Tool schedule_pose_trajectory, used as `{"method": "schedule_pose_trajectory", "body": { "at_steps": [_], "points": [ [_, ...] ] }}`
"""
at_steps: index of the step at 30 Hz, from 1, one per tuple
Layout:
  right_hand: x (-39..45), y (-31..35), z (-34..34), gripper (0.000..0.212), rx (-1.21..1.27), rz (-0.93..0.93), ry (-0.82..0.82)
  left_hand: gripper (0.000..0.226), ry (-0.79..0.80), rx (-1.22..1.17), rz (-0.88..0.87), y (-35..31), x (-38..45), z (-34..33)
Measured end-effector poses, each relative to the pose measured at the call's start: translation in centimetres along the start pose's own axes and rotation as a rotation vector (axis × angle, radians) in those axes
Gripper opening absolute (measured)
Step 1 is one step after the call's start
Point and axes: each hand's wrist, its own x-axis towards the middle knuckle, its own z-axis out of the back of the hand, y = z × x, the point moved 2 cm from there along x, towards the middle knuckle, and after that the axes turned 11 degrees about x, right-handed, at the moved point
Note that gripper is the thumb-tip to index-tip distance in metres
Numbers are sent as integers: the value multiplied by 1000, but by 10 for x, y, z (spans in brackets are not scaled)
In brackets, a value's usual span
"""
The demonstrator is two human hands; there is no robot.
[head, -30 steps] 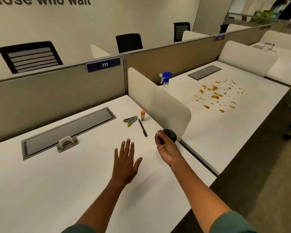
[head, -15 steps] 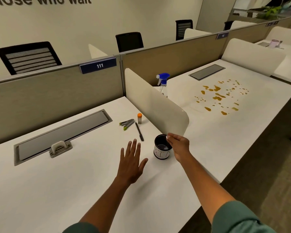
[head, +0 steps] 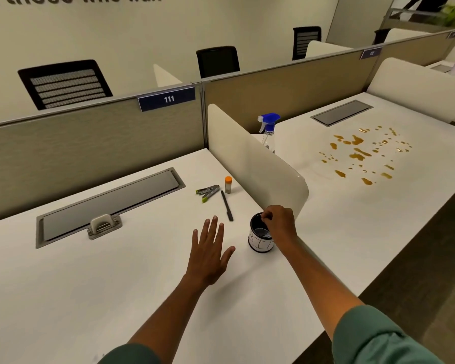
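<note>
A small black cup with a white label (head: 259, 239) stands upright on the white desk (head: 116, 298), near the rounded end of the cream divider (head: 255, 164). My right hand (head: 280, 223) sits over the cup's right side, its fingertips pinching the rim. My left hand (head: 209, 254) lies flat on the desk to the left of the cup, fingers spread and straight, holding nothing.
A black pen (head: 227, 205), a grey-and-green stapler (head: 208, 191) and an orange-capped tube (head: 228, 184) lie behind the cup. A blue-topped spray bottle (head: 268, 130) stands behind the divider; brown spilled drops (head: 360, 153) cover the neighbouring desk. A grey cable tray (head: 111, 203) sits at the left.
My right hand brought the cup from a tilted hold by the divider down onto the desk, upright, and still pinches its rim. My left hand stayed flat in place.
</note>
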Motion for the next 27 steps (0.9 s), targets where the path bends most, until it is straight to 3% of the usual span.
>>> {"method": "schedule_pose_trajectory", "body": {
  "at_steps": [6, 11, 14, 19, 27],
  "points": [
    [-1, 4, -7, 28, -242, 24, 117, 81, -5, -5, 3, 2, -4, 2],
    [-4, 10, 2, 9, -266, 84, 64, 85, -12, -18, 6, 7, -10, 7],
    [-3, 10, 0, 20, -212, 112, 61, 82, -16, -17, 18, 12, -16, 9],
    [-10, 12, -9, 9, -239, 153, 34, 76, -29, -4, 38, 27, -29, 11],
    [-59, 45, -45, 75, -501, 399, 16, 83, -77, 0, 71, 59, -59, 25]
  ]
}}
